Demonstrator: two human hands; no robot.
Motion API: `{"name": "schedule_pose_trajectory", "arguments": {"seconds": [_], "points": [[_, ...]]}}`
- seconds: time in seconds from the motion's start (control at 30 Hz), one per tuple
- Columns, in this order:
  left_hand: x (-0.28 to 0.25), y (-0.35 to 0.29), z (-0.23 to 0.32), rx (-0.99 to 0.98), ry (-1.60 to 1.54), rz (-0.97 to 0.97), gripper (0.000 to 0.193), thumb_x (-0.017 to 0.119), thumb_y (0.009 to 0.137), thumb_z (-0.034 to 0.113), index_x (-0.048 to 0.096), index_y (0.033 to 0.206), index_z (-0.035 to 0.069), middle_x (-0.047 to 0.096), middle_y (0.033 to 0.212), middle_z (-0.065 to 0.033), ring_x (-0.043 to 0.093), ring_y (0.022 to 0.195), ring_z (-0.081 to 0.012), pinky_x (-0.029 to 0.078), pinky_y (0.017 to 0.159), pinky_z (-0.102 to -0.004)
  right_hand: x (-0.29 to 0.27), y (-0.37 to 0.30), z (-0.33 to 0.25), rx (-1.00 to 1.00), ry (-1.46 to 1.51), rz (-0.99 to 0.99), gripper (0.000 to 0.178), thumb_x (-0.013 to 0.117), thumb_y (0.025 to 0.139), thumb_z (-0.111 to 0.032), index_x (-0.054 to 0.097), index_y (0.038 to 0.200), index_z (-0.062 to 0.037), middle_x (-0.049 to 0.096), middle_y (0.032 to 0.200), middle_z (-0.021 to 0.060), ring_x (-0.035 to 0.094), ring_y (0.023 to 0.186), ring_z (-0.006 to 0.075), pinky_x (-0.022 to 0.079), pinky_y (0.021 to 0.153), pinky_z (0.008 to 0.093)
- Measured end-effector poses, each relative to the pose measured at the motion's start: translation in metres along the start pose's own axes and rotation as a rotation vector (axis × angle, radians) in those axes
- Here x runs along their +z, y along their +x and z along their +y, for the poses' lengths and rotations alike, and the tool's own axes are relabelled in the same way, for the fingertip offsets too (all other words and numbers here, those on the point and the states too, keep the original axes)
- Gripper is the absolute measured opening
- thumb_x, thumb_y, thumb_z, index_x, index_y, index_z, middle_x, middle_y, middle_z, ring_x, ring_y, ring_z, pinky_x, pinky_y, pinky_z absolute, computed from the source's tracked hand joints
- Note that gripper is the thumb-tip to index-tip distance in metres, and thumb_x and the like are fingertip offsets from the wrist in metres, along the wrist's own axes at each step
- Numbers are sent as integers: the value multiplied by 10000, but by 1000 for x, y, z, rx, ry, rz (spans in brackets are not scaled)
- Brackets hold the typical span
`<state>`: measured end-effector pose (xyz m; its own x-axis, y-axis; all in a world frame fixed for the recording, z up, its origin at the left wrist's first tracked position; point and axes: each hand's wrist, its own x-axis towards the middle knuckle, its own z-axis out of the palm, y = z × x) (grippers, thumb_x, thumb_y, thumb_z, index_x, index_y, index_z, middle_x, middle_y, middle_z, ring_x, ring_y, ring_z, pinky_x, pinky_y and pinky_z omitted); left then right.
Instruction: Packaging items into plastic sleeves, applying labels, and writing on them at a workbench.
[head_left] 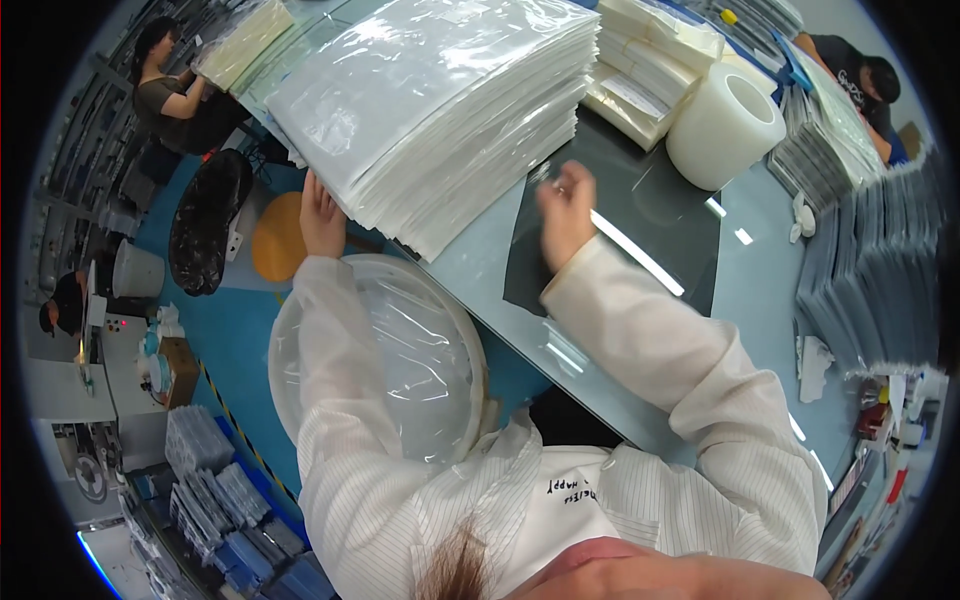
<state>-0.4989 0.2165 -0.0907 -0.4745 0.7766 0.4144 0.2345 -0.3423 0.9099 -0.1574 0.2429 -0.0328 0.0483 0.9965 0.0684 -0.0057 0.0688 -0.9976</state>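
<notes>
A tall stack of clear-wrapped white sheets (400,90) stands on the glass-topped table. At its near left corner is my left hand (320,218), its fingers stretched up along the stack's edge. Just right of the stack, my right hand (568,215) hovers over a dark flat sheet (640,215) with a bright reflection across it. The fingers of that hand look partly curled but are smeared by motion; I cannot make out anything in them. Below my left forearm sits a large round white tub (475,340) with clear plastic film (415,340) in it.
A thick roll of translucent film (710,135) stands beside bundled clear bags (645,75) at the back. Stacks of grey-blue sheets (870,270) line the right side. An orange round stool (280,237) and a black bag (208,225) are at left. Other people work farther off.
</notes>
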Motion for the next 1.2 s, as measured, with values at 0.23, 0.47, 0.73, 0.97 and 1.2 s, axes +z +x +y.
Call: {"name": "schedule_pose_trajectory", "arguments": {"seconds": [0.23,0.47,0.73,0.97,1.2], "points": [[123,-81,72,-345,-569,321,386,372,951,248,408,1278,48,505,1203,-45,493,1073,-173,406,889,-274,-37,151,14,49,253,63,687,287,926,-556,529,1173,38,560,1174,203,521,1093,285,357,953,359],[136,-90,75,-453,-664,517,477,409,934,372,376,1313,83,442,1278,-58,447,1149,-219,376,970,-342,30,121,-10,64,82,414,665,236,931,-527,571,1121,15,582,1065,268,525,1031,395,393,876,403],[168,-89,113,-592,-610,767,441,387,897,372,477,1208,74,466,1257,-40,446,1133,-222,359,951,-355,37,155,16,-187,95,463,554,283,946,-421,547,1140,26,583,1015,259,529,969,407,394,858,418],[207,-97,99,-273,-568,475,502,355,945,390,346,1331,69,367,1356,-74,375,1218,-217,297,1023,-346,36,194,15,-157,242,305,580,324,942,-427,624,978,68,650,910,241,628,874,352,457,793,379],[192,-89,76,-346,-525,578,494,354,957,359,320,1351,62,407,1332,-89,400,1210,-223,310,1025,-342,34,188,14,-187,472,343,520,381,936,-388,609,1026,71,657,931,211,630,854,287,458,778,340]]}}
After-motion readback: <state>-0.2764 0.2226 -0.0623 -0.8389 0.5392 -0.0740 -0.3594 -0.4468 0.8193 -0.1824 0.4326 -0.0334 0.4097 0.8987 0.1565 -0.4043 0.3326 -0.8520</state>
